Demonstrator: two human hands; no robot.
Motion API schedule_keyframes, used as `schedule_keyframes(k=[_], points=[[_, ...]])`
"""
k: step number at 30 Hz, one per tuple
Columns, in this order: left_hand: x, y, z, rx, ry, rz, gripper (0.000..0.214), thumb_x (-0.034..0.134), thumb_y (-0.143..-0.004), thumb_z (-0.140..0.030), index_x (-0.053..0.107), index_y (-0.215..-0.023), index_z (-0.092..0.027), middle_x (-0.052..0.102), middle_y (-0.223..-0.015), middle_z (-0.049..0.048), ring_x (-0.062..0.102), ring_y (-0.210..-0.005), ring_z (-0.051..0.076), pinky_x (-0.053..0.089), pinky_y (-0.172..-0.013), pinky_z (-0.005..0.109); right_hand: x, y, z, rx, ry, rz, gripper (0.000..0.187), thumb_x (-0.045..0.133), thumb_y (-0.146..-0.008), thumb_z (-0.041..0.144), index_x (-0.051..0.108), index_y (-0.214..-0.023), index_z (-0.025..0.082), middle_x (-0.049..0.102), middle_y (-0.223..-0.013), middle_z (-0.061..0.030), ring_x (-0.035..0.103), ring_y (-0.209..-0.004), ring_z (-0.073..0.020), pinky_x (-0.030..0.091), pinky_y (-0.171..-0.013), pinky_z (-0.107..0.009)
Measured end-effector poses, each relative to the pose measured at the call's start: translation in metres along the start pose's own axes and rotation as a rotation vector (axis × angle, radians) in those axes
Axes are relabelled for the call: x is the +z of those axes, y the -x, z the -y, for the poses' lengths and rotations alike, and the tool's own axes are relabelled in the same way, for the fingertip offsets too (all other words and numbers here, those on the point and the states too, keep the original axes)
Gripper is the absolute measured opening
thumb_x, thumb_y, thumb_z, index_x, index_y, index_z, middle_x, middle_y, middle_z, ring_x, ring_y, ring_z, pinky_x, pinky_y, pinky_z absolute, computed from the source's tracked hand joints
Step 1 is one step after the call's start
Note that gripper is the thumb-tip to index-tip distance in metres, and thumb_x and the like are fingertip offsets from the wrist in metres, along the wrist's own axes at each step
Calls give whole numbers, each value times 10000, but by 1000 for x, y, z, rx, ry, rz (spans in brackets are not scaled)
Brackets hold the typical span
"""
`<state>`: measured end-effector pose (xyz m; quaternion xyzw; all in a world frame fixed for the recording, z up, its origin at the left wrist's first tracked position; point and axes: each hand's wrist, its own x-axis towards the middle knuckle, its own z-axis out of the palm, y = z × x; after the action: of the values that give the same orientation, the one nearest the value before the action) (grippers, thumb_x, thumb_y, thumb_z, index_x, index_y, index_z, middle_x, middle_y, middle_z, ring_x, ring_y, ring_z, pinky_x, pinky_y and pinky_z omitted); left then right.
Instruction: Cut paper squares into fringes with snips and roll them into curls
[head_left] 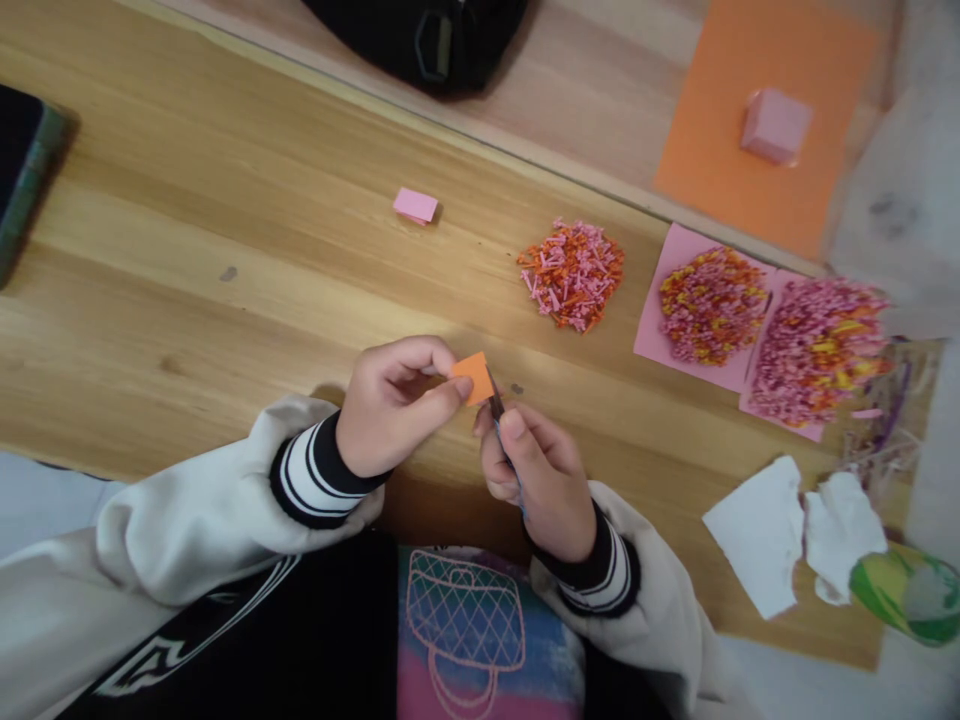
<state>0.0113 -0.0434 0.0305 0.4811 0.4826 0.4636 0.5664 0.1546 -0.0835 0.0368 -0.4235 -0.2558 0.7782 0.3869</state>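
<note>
Fingers and thumb of the left hand pinch closed on a small orange paper piece, held just above the near edge of the wooden table. The right hand is curled tight around small scissors, whose dark blade tip touches the piece's right edge. Beyond the hands lies a heap of pink and orange shreds, and a small pink slip sits further left. To the right, two pink sheets carry more shredded piles. Crumpled white tissue lies near the right sleeve.
</note>
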Motion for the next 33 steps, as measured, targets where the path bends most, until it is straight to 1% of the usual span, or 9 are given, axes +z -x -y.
schedule_keyframes(k=[3, 7, 12, 17, 27, 31, 33], points=[[0, 0, 1, 26, 0, 3, 145, 632, -724, -180, 556, -603, -157, 664, -593, -16, 616, -510, 108, 509, -532, 230, 0, -1, 0, -5, -14, 7, 326, 550, -877, 479, 547, -779, 168, 315, -461, 110, 185, -380, -20, 156, -362, -161], [-1, 0, 1, 27, -1, 6, 145, 631, -729, -166, 561, -603, -158, 662, -589, -16, 620, -514, 108, 512, -535, 228, 0, -1, 0, -2, -28, 13, 322, 553, -878, 473, 550, -776, 167, 322, -459, 110, 187, -375, -17, 149, -357, -155], [-2, 0, 3, 56, 44, 35, 146, 634, -745, -148, 575, -613, -166, 672, -598, -15, 625, -516, 101, 514, -537, 215, -1, -1, -1, -5, -25, 14, 321, 552, -883, 465, 550, -772, 164, 326, -456, 111, 196, -378, -15, 160, -359, -149], [-3, 0, 6, 75, 65, 40, 142, 652, -755, -166, 590, -626, -170, 680, -610, -9, 619, -523, 96, 507, -533, 206, -1, -1, -1, -24, -6, 15, 326, 552, -885, 459, 545, -752, 161, 335, -447, 108, 212, -373, -14, 168, -357, -147], [-4, 1, 5, 44, 72, 50, 163, 680, -770, -228, 607, -629, -194, 691, -624, 1, 622, -537, 121, 509, -546, 245, -1, -1, -1, -21, 0, 12, 318, 547, -888, 454, 542, -755, 165, 330, -445, 109, 207, -371, -17, 164, -359, -153], [-4, 0, 5, 63, 92, 75, 163, 667, -779, -202, 603, -630, -185, 696, -632, 0, 646, -562, 124, 522, -564, 240, -2, -1, -1, -18, 2, 8, 311, 544, -895, 441, 543, -752, 166, 332, -441, 109, 208, -371, -17, 169, -362, -153], [-4, 0, 5, 67, 92, 67, 154, 664, -773, -181, 601, -632, -178, 697, -633, 0, 645, -555, 118, 520, -553, 230, -2, -1, -1, -16, 0, 7, 310, 545, -895, 439, 543, -749, 166, 335, -440, 108, 211, -372, -17, 170, -364, -155]])
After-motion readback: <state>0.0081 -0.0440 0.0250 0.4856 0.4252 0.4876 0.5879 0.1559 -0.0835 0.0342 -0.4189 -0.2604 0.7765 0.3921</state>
